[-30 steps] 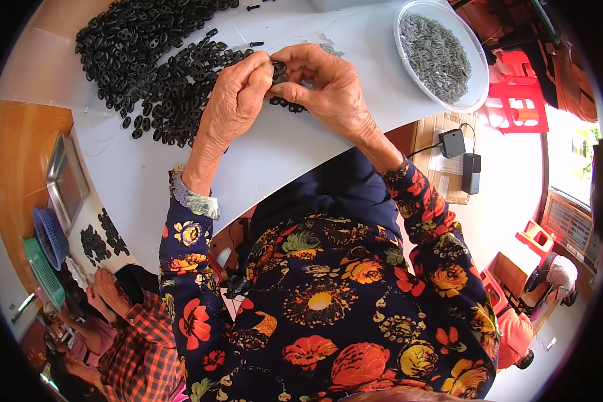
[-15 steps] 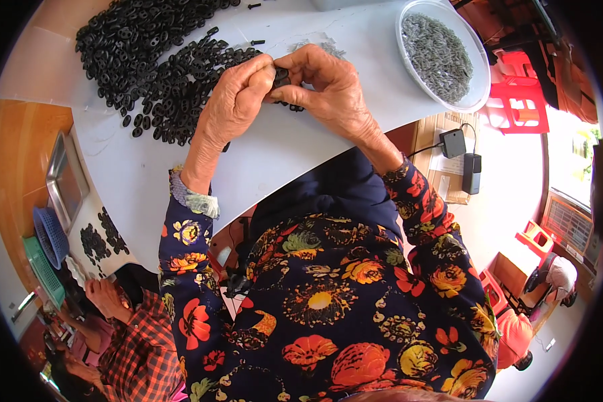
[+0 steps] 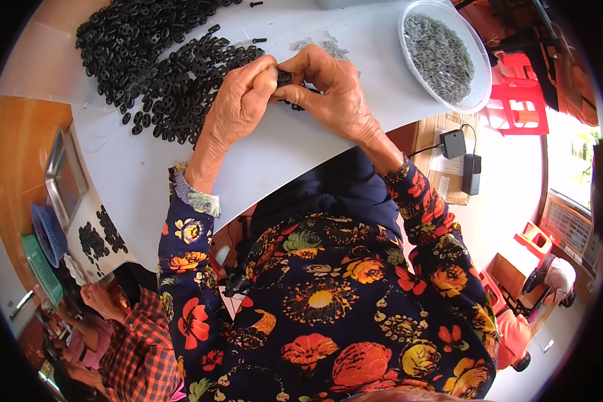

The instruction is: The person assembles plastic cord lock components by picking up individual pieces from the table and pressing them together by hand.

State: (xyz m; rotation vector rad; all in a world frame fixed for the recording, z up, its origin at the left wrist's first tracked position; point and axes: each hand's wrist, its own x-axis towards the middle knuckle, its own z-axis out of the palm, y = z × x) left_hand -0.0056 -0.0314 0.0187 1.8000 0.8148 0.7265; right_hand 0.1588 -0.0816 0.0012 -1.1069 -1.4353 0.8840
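My left hand (image 3: 242, 100) and my right hand (image 3: 335, 88) meet above the white table. Between their fingertips is a small black oval plastic piece (image 3: 284, 77). The right thumb and forefinger pinch it, while the curled left fingers grip its other side and hide part of it. Whether a second small part is in the fingers, I cannot tell. A large heap of similar black oval pieces with holes (image 3: 147, 50) spreads to the left and behind my left hand. More black pieces (image 3: 291, 106) lie beneath my hands.
A round clear tub (image 3: 479, 99) of small transparent pieces (image 3: 439, 60) stands at the right. Loose transparent pieces (image 3: 329, 47) and a black peg-like part (image 3: 259, 40) lie beyond my hands. A co-worker in a checked shirt (image 3: 144, 345) sits at the left, near a metal tray (image 3: 67, 177).
Both hands stay together and shift very slightly. More of the black piece shows between my fingertips. At the left, the co-worker's hand has moved a little.
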